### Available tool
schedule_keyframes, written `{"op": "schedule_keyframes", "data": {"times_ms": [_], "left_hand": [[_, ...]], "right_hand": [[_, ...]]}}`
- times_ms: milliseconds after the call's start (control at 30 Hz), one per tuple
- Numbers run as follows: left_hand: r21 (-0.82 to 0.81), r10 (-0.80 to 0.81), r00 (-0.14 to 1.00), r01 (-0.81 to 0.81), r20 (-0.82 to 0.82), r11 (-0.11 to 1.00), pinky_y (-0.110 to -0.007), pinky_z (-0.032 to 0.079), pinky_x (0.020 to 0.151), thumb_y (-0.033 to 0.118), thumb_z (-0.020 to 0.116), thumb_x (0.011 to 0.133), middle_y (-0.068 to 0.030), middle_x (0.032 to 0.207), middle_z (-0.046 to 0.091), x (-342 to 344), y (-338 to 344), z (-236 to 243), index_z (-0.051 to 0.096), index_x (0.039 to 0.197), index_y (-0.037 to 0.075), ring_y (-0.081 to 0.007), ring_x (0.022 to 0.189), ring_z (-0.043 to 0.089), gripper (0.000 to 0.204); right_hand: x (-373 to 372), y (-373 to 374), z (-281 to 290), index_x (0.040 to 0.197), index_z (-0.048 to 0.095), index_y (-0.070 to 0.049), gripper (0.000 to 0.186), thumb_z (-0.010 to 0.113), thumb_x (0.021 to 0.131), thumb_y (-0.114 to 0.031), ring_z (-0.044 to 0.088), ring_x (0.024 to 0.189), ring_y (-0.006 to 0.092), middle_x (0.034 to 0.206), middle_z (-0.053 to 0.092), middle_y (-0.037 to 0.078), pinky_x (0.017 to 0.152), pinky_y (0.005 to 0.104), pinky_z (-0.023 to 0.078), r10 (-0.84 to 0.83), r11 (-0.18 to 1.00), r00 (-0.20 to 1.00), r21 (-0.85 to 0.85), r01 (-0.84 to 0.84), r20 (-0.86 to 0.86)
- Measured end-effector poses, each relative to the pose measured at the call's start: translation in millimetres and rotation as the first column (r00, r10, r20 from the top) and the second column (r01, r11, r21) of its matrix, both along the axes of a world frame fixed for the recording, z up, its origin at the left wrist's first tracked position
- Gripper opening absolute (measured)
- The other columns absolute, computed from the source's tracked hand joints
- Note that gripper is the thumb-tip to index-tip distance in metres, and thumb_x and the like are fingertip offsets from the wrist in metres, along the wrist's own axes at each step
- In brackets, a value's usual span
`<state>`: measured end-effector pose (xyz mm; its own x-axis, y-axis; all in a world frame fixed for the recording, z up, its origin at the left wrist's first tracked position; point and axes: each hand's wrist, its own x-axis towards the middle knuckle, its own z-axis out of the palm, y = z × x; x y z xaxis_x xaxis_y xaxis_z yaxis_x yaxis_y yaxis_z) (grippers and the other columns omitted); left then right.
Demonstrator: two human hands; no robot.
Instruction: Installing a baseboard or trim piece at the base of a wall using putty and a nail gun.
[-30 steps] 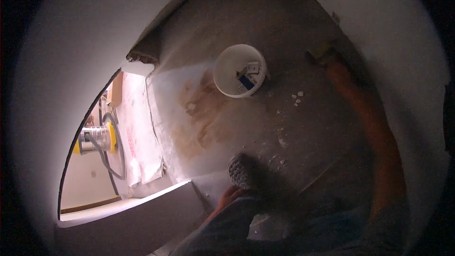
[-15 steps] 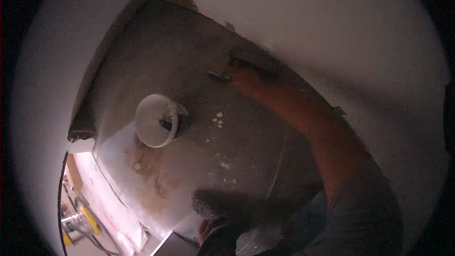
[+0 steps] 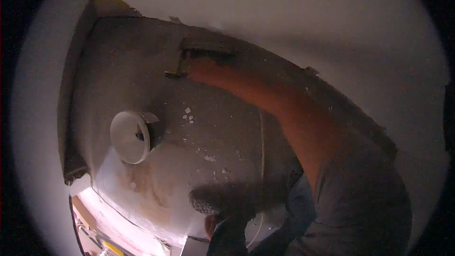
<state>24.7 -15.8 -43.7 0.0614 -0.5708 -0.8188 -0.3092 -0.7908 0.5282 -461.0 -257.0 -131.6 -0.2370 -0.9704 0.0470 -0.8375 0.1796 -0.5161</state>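
Scraper tool (image 3: 176,72) in right hand (image 3: 198,70) at wall base, white bucket (image 3: 129,136) nearby

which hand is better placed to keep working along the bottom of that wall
Right. The right hand is stretched out to the foot of the wall, on a dark flat tool there. The left hand is low by the shoe, far from the wall.

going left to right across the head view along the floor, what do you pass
round white plastic bucket → small white plaster crumbs on the grey concrete floor → right hand at the foot of the white wall, on a dark flat tool → grey shirt sleeve
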Motion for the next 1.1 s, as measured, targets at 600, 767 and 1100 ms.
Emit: {"op": "schedule_keyframes", "data": {"times_ms": [600,767,1100], "left_hand": [[-0.342,0.038,0.934,-0.168,-0.356,0.925,-0.036,0.052,0.074,0.038,0.054,0.097,-0.0155,0.100,0.065,-46.4,-135.1,-34.4,0.049,0.121,0.001,-0.0238,0.085,0.064,0.044],[-0.212,0.338,0.810,-0.480,-0.479,0.851,-0.038,0.054,0.069,0.047,0.056,0.094,-0.0208,0.104,0.061,-70.5,-190.4,-26.5,0.038,0.128,0.003,-0.0287,0.081,0.064,0.059],[-0.525,0.053,0.916,-0.275,-0.398,0.806,-0.042,0.054,0.062,0.038,0.058,0.094,-0.0226,0.099,0.062,-95.9,-248.3,-69.8,0.037,0.130,0.000,-0.0307,0.076,0.064,0.057]], "right_hand": [[-61.5,-19.2,-98.1,0.138,0.041,-0.007,0.070,0.068,0.082,-0.041,0.062,0.102,0.0359,0.119,0.061,0.020,0.082,0.0440,0.052,0.201,0.953,0.974,0.251,-0.169,-0.106],[-58.9,-15.4,-109.2,0.144,0.036,-0.006,0.076,0.067,0.084,-0.043,0.060,0.109,0.0359,0.128,0.057,0.020,0.088,0.0428,0.051,0.037,0.940,0.998,0.339,-0.050,0.045],[-65.4,-37.0,-117.8,0.144,0.029,0.001,0.079,0.059,0.089,-0.047,0.054,0.118,0.0364,0.130,0.054,0.023,0.100,0.0412,0.042,0.317,0.926,0.869,-0.073,-0.370,-0.380]]}}
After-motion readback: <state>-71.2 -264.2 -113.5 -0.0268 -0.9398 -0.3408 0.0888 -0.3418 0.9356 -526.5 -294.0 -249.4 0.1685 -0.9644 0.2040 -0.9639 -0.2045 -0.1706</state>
